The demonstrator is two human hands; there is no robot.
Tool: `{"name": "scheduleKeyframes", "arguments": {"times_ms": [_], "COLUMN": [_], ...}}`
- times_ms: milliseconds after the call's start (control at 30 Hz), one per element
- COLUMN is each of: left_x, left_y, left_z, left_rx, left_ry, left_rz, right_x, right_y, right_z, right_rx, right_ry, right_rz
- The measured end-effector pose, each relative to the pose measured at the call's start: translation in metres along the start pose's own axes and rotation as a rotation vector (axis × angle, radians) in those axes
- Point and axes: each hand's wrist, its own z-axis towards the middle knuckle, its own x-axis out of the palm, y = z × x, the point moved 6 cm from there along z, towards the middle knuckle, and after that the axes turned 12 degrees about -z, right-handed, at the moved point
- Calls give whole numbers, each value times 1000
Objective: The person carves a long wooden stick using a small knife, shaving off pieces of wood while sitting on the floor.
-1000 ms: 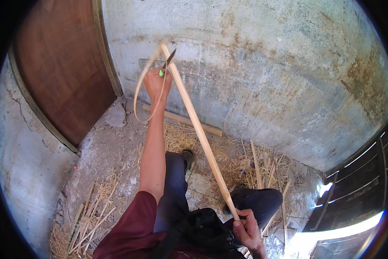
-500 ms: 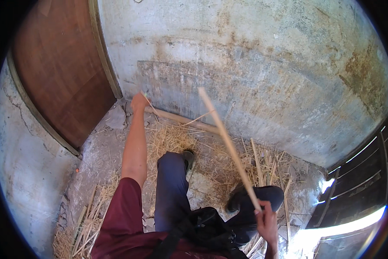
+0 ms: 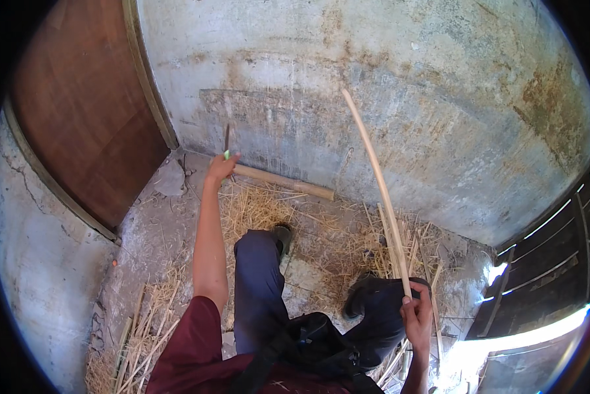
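Note:
My left hand [image 3: 222, 169] is stretched out toward the wall, closed round a knife [image 3: 227, 139] with a green handle and a narrow dark blade pointing up. At the lower right, my right hand [image 3: 418, 316] grips the near end of a long pale bamboo strip [image 3: 381, 180] between thumb and fingers. The strip rises away from me over my right knee, slightly bent, its far tip in front of the wall. Knife and strip are well apart.
A thick bamboo pole [image 3: 285, 182] lies along the wall's foot [image 3: 347, 131]. Thin shavings [image 3: 259, 209] cover the floor before my feet. More strips lie at the left [image 3: 137, 338] and right [image 3: 390, 240]. A brown door [image 3: 88, 105] stands at the left, dark slats [image 3: 538, 269] at the right.
My left hand has shifted slightly and the knife blade now points up. A thin sliver that stretched toward the strip is no longer seen there. The strip has turned and moved right with my right hand.

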Motion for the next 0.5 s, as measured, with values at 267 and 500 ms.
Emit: {"name": "scheduleKeyframes", "arguments": {"times_ms": [267,500], "left_x": [114,167], "left_y": [-141,-181], "left_z": [-150,-233], "left_rx": [264,350], "left_ry": [239,576], "left_rz": [-492,-800], "right_x": [22,38], "right_y": [33,47], "right_z": [-6,-8], "right_rx": [169,164], "right_ry": [408,538], "right_rz": [619,720]}}
